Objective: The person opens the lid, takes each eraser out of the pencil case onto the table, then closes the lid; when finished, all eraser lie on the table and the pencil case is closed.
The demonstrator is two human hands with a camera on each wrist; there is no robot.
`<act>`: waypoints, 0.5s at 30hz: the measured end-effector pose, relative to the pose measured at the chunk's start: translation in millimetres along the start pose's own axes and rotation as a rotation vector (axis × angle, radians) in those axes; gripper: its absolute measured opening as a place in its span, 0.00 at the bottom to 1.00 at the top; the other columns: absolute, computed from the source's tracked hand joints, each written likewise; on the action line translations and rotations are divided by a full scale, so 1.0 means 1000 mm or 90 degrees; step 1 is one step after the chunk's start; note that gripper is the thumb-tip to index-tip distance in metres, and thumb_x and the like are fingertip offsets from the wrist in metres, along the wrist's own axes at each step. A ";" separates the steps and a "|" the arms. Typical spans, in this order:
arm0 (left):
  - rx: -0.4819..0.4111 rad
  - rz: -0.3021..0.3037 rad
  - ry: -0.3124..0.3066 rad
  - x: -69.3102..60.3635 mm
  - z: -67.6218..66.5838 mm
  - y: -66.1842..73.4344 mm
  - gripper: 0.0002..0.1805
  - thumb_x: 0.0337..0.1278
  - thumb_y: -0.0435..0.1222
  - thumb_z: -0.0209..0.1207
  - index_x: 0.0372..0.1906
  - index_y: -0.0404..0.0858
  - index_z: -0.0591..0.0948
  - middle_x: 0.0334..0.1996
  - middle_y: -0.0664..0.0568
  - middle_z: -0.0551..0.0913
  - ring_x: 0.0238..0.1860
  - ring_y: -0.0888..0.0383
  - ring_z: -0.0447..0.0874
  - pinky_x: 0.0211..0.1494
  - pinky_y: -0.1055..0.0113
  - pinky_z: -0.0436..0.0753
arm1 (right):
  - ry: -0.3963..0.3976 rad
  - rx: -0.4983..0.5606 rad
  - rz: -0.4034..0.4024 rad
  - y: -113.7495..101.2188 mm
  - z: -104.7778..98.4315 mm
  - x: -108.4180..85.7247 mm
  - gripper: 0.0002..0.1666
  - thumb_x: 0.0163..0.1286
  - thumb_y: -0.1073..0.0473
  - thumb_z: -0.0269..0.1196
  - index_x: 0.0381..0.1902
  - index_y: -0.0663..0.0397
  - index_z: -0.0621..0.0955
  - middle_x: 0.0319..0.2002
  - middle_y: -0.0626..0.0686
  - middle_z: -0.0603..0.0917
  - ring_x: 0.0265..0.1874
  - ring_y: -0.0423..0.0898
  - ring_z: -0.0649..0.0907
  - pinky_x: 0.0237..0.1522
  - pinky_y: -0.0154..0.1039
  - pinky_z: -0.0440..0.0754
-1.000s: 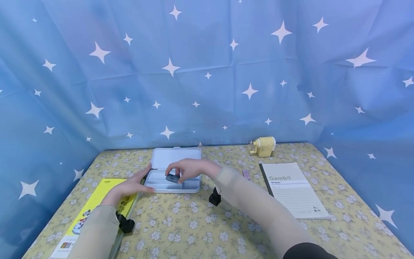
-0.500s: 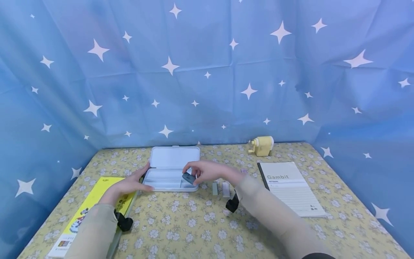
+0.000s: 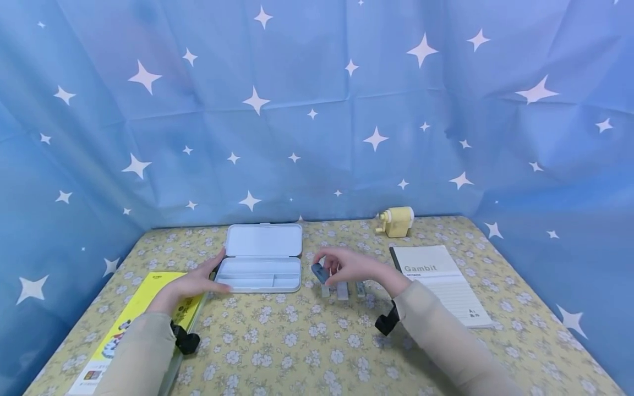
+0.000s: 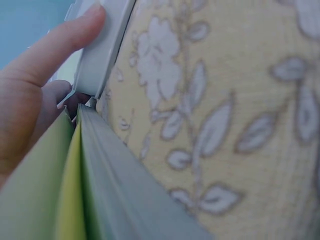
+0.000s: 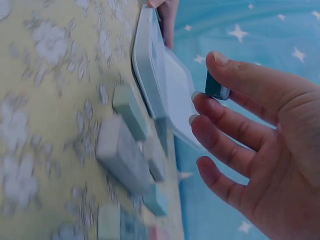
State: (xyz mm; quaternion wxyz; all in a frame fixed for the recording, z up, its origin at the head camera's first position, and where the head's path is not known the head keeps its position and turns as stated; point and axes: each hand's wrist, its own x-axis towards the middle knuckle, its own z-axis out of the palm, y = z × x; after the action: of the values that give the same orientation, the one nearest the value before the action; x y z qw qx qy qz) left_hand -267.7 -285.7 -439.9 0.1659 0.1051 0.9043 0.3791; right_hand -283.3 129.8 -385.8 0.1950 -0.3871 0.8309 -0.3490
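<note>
A white pencil case (image 3: 259, 280) lies with its lid up at the back left, its tray divided into compartments. My left hand (image 3: 198, 279) holds the left end of the case, its thumb (image 4: 75, 37) along the front wall. To the right of the case, my right hand (image 3: 351, 265) pinches a small dark blue eraser (image 5: 216, 86) between thumb and fingertips, above the table. Below and beside that hand lie several pastel eraser-like blocks, among them a greyish one (image 5: 120, 152) and a pale green one (image 5: 129, 111). The right hand partly hides them in the head view.
A yellow book (image 3: 134, 313) lies under the left forearm. On the right is a white notebook (image 3: 453, 286) with a dark spine. A cream crank pencil sharpener (image 3: 398, 222) stands at the back, before a blue star curtain (image 3: 317, 71). The tablecloth is floral (image 3: 277, 352).
My right hand has carried the dark blue eraser from above the pencil case to the right, uncovering the tray. The left hand has stayed at the case.
</note>
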 end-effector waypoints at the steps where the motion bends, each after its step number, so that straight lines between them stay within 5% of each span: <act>1: -0.001 0.001 0.000 0.000 0.000 0.001 0.65 0.47 0.51 0.71 0.78 0.45 0.36 0.76 0.35 0.34 0.73 0.33 0.28 0.67 0.31 0.37 | 0.007 -0.002 0.003 0.000 -0.002 -0.005 0.27 0.63 0.60 0.69 0.59 0.48 0.74 0.37 0.48 0.80 0.33 0.46 0.79 0.35 0.44 0.79; 15: 0.008 0.005 -0.009 -0.003 0.000 0.003 0.64 0.49 0.52 0.69 0.78 0.44 0.36 0.75 0.34 0.33 0.73 0.32 0.27 0.67 0.30 0.37 | 0.088 -0.044 0.027 0.017 -0.014 -0.051 0.25 0.60 0.54 0.72 0.54 0.48 0.76 0.32 0.46 0.80 0.29 0.45 0.79 0.31 0.42 0.78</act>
State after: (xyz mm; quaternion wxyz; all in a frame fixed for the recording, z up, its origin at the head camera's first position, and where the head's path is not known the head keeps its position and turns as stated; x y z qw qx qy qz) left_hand -264.8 -284.7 -437.1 0.1701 0.1125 0.9050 0.3733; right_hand -268.9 183.2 -385.9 0.1309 -0.3508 0.8619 -0.3419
